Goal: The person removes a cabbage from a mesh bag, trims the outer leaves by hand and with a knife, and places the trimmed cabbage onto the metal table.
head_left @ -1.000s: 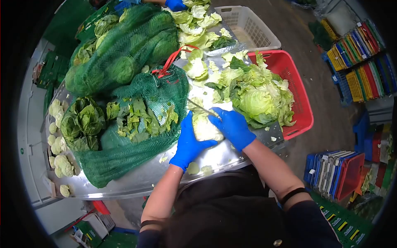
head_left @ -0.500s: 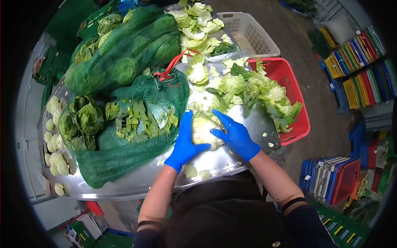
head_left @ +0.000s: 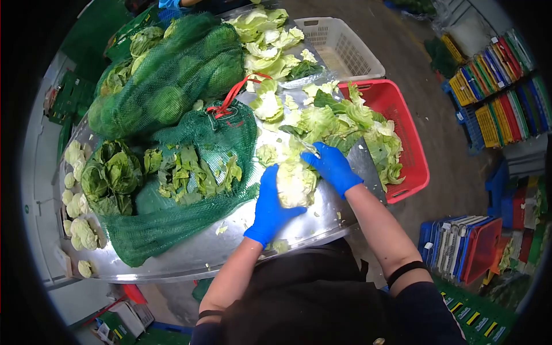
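A pale cabbage head (head_left: 296,185), stripped down to light inner leaves, rests on the steel table in front of me. My left hand (head_left: 270,202), in a blue glove, is closed round its left and near side. In my blue-gloved right hand (head_left: 332,168) is a knife (head_left: 310,148), its blade pointing up and left, above the far right of the head; the handle is hidden in the fist. Loose cabbage leaves (head_left: 316,122) lie just beyond both hands. A green net bag (head_left: 172,221) with torn green leaves on it spreads left of my left hand.
A full net sack of cabbages (head_left: 172,80) lies at the back left. Several small pale heads (head_left: 84,233) line the left edge near a leafy green cabbage (head_left: 112,172). At right stand a red crate (head_left: 411,144) and a white crate (head_left: 351,49). Another person's gloved hand (head_left: 169,4) shows at the top.
My right hand has come off the cabbage's side and now holds a knife above it. My left hand has shifted slightly right and nearer, still on the cabbage.
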The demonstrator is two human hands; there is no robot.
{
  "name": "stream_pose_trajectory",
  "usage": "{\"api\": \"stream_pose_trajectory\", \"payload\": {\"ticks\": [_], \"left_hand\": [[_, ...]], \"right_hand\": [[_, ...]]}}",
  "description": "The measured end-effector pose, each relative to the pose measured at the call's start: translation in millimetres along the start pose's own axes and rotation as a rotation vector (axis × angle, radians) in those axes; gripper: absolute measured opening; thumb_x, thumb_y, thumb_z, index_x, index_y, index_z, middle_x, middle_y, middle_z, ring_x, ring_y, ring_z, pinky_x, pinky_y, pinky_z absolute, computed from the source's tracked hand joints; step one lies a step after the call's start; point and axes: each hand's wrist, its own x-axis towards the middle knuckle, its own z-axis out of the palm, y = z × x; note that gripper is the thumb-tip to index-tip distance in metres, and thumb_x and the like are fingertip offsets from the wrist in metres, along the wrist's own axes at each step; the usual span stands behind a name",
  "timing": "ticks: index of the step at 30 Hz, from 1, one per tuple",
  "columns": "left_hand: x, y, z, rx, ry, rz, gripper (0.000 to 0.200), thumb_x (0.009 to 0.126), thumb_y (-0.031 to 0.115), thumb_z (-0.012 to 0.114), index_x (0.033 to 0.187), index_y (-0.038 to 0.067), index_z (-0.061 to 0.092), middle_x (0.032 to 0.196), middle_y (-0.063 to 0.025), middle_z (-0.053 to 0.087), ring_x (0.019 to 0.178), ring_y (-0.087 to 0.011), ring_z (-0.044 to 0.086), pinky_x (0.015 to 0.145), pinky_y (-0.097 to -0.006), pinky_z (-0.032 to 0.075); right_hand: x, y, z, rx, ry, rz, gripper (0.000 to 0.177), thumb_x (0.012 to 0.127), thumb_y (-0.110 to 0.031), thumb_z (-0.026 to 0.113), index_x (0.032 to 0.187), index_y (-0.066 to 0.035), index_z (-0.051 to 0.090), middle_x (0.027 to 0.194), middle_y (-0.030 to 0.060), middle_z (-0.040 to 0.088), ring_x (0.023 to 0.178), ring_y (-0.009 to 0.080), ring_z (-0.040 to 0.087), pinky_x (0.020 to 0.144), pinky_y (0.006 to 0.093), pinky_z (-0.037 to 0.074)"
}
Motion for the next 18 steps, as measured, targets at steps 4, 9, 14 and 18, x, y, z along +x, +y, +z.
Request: {"api": "stream_pose_trajectory", "payload": {"ticks": [4, 9, 14, 18], "left_hand": [[-5, -25, -24, -0.264, -0.128, -0.014, 0.116, 0.05, 0.026, 0.091, 0.143, 0.005, 0.026, 0.14, -0.0176, 0.036, 0.13, -0.0314, 0.037, 0.111, -0.0402, 0.03], [13, -18, -38, -0.104, -0.323, 0.126, 0.115, 0.049, 0.019, 0.088, 0.145, 0.007, 0.026, 0.145, -0.0164, 0.031, 0.136, -0.0302, 0.03, 0.114, -0.0377, 0.023], [1, -20, -19, -0.472, -0.14, -0.183, 0.112, 0.054, 0.025, 0.086, 0.144, 0.003, 0.024, 0.145, -0.0196, 0.03, 0.137, -0.0328, 0.027, 0.114, -0.0407, 0.023], [-5, 1, 5, 0.012, 0.109, -0.193, 0.104, 0.06, 0.035, 0.085, 0.141, 0.001, 0.028, 0.139, -0.0238, 0.033, 0.13, -0.039, 0.034, 0.109, -0.0426, 0.03]], "right_hand": [[1, 79, 32, 0.094, 0.223, 0.113, 0.044, 0.08, -0.031, 0.068, 0.114, -0.005, 0.062, 0.095, 0.0203, 0.068, 0.09, 0.0366, 0.064, 0.078, 0.0415, 0.052], [-44, -7, -4, 0.12, 0.395, -0.299, 0.071, 0.077, -0.039, 0.073, 0.137, -0.015, 0.044, 0.119, 0.0206, 0.06, 0.099, 0.0363, 0.062, 0.085, 0.0413, 0.05], [-50, -9, 8, 0.323, -0.11, -0.154, 0.07, 0.075, -0.052, 0.071, 0.13, -0.012, 0.054, 0.11, 0.0179, 0.065, 0.095, 0.0306, 0.064, 0.084, 0.038, 0.049], [-57, -7, 28, 0.264, -0.015, -0.065, 0.054, 0.078, -0.053, 0.068, 0.108, -0.008, 0.064, 0.088, 0.0166, 0.067, 0.082, 0.0284, 0.066, 0.074, 0.0374, 0.05]]}}
